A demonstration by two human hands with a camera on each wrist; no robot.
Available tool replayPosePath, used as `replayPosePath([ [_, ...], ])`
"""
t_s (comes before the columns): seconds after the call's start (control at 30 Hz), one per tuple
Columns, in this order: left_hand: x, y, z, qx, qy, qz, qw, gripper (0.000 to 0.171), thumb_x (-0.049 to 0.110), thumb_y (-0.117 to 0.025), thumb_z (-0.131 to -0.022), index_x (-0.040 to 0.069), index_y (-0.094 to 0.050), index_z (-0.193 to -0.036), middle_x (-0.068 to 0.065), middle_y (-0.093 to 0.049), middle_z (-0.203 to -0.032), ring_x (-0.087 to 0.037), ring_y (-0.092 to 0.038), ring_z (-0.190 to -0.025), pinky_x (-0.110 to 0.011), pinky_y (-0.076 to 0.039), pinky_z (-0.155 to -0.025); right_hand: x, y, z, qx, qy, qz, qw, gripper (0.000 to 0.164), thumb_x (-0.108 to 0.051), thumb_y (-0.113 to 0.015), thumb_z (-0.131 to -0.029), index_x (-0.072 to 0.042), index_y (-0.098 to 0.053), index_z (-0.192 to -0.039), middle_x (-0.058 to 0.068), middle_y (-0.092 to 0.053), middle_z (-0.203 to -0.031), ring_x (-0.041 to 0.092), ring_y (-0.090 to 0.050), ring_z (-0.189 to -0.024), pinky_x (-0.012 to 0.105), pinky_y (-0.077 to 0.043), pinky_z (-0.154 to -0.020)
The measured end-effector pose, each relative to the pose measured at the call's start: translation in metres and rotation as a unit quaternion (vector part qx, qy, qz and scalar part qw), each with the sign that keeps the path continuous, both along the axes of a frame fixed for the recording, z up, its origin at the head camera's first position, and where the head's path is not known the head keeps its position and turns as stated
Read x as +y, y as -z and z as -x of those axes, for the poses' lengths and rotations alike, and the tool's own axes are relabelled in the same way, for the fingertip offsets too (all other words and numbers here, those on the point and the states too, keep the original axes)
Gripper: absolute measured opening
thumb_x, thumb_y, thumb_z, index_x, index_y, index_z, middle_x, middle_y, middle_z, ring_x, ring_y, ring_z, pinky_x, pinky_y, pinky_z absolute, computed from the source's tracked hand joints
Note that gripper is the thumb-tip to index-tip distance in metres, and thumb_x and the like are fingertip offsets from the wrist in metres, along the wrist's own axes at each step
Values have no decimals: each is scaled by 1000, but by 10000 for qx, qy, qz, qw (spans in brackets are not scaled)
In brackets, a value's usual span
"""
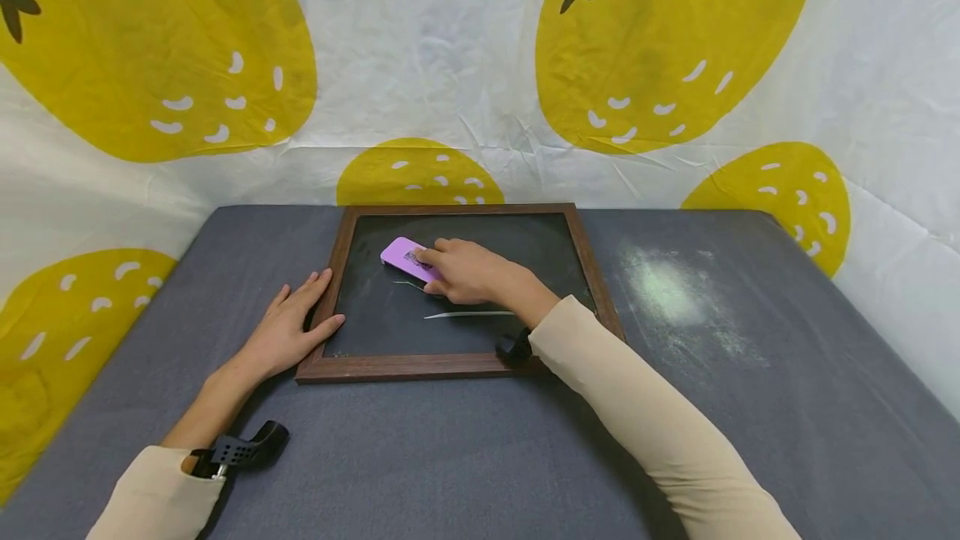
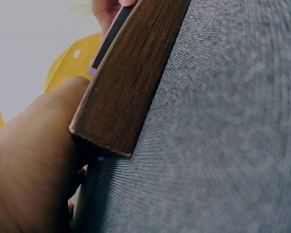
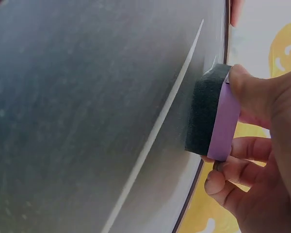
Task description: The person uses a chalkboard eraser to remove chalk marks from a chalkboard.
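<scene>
Two hands (image 1: 472, 273) at a wood-framed blackboard (image 1: 480, 232), R one w/ purple eraser (image 1: 408, 257).
R hand clamped on eraser, thumb & fingers on its sides, over board's far-L part, dark felt (image 3: 203, 111) facing board; long white line (image 1: 468, 314) nearer. L hand (image 1: 281, 338) on frame's (image 1: 420, 367) L side, fingers straight, apart. Pale dusty patch (image 1: 671, 290) on gray cloth (image 1: 420, 440), R of frame.
</scene>
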State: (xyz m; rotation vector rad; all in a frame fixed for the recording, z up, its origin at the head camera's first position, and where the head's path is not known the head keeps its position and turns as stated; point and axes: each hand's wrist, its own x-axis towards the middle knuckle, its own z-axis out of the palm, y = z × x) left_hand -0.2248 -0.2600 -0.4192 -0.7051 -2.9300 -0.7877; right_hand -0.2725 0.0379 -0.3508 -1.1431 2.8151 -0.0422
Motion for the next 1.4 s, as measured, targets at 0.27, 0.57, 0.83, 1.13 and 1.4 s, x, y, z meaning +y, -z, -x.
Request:
replayPosePath([
  [0.27, -1, -1, 1, -27, 4, -4, 10000, 78, 40, -55, -96, -1, -20, -151, -26, -24, -152, -39, -19, -141, -54, -3, -114, 3, -7, 0, -253, -204, 8, 9995, 55, -30, -57, -97, -15, -41, -147, 7, -53, -109, 25, -48, -93, 34, -41, -86],
  [0.57, -3, 1, 1, -63, 21, 16, 10000, 78, 41, -55, -96, -1, -19, -152, -26, -23, -152, -39, -18, -141, -54, -2, -114, 13, -12, 0, -647, -284, 44, 9975, 53, -22, -58, -97, -28, -41, -147, 4, -50, -113, 22, -43, -97, 31, -41, -84],
  [0.83, -2, 0, 0, -61, 29, -4, 10000, 77, 40, -54, -97, -1, -18, -152, -26, -23, -152, -39, -17, -141, -55, -2, -113, 29, -10, -1, -702, -371, 320, 9963, 52, -19, -59, -96, -29, -45, -145, 3, -52, -116, 21, -45, -99, 32, -41, -88],
  [1.13, -3, -1, 0, -123, 53, -78, 9999, 77, 40, -54, -98, 0, -17, -152, -26, -21, -153, -39, -16, -141, -54, -1, -113, 69, -13, -5, -703, -134, 441, 9965, 52, -16, -60, -95, -26, -47, -144, 5, -53, -115, 23, -46, -97, 35, -42, -87],
  [1.4, -4, 0, 2, -91, 84, -93, 9999, 76, 39, -54, -98, 0, -17, -152, -26, -22, -152, -39, -16, -141, -55, -1, -113, 109, -16, -21, -338, 208, 438, 9983, 51, -17, -64, -93, -22, -50, -142, 3, -48, -93, 21, -43, -79, 32, -39, -72],
])
